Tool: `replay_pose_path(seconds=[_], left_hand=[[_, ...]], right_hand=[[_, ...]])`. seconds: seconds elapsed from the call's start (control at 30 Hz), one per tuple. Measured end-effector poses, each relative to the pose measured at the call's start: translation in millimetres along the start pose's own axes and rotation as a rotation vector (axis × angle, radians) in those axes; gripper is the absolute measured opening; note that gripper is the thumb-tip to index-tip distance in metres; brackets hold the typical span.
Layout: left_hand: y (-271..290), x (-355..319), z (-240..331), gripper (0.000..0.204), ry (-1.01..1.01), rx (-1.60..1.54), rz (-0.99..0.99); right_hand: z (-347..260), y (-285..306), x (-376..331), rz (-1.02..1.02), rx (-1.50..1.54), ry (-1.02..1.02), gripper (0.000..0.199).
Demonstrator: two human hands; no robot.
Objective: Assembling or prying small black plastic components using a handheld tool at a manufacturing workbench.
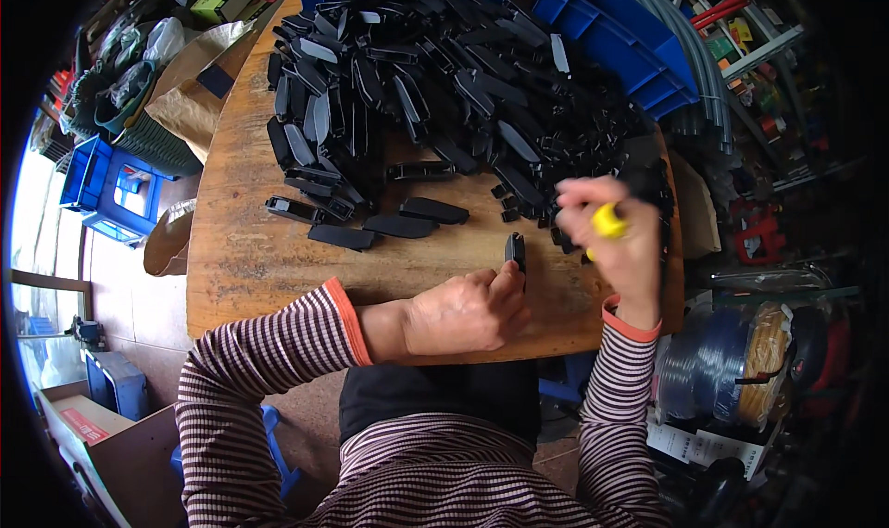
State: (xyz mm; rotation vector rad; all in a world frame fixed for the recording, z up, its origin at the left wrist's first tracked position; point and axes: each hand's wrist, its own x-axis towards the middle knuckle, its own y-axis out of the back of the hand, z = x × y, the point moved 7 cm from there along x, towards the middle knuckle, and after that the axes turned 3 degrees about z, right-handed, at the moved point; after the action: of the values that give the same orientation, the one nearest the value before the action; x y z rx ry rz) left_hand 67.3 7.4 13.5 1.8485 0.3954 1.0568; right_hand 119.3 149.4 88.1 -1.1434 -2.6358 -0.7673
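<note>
My left hand [470, 313] rests near the table's front edge, its fingers closed round a narrow black plastic piece [515, 247] that points away from me. My right hand [622, 243], smeared by motion, is raised to the right of it. A yellow tool handle [608, 221] shows in that hand's grip; the working end cannot be made out. Beyond both hands spreads a large heap of long black plastic pieces [407, 102]. Several of these lie apart in front of the heap, such as a flat black piece [401, 225]. Smaller black parts [579, 134] are heaped at the right.
The worn wooden table [250, 269] bears the heap. Blue plastic crates [616, 42] stand along its far side. Brown paper bags [199, 93] and a blue stool [116, 190] are at the left. Rolls of clear and yellow tubing [713, 361] sit at the lower right.
</note>
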Motion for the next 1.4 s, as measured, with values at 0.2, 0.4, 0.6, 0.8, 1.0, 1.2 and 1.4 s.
replay_pose_path(seconds=[0.2,0.4,0.6,0.8,1.0,1.2,1.4], left_hand=[[0.3,2.1,0.8,0.031,0.015,-0.016,-0.059],[4.6,11.9,-18.9,0.032,0.027,-0.124,0.024],[14.8,-18.2,-87.2,0.035,0.486,-0.223,-0.116],[37.4,-34.0,-126.4,0.029,0.623,-0.288,-0.043],[19.3,-32.2,-130.4,0.024,0.594,-0.162,-0.273],[34.2,-57.8,-127.9,0.020,0.672,-0.141,-0.233],[31.0,-15.6,-85.7,0.017,0.510,0.095,-0.128]], right_hand=[[31.1,-36.1,4.9,0.153,0.354,0.036,0.011],[37.1,25.2,-18.8,0.169,-0.124,-0.110,0.014],[50.1,15.5,-39.8,0.037,-0.651,-0.084,0.020],[50.6,4.4,-31.5,-0.134,-0.691,-0.063,0.020],[50.4,1.8,-30.5,-0.169,-0.704,-0.033,0.017],[37.6,2.0,-46.9,-0.050,-0.454,-0.059,0.017],[32.3,4.8,-47.1,-0.057,-0.330,-0.248,0.015]])
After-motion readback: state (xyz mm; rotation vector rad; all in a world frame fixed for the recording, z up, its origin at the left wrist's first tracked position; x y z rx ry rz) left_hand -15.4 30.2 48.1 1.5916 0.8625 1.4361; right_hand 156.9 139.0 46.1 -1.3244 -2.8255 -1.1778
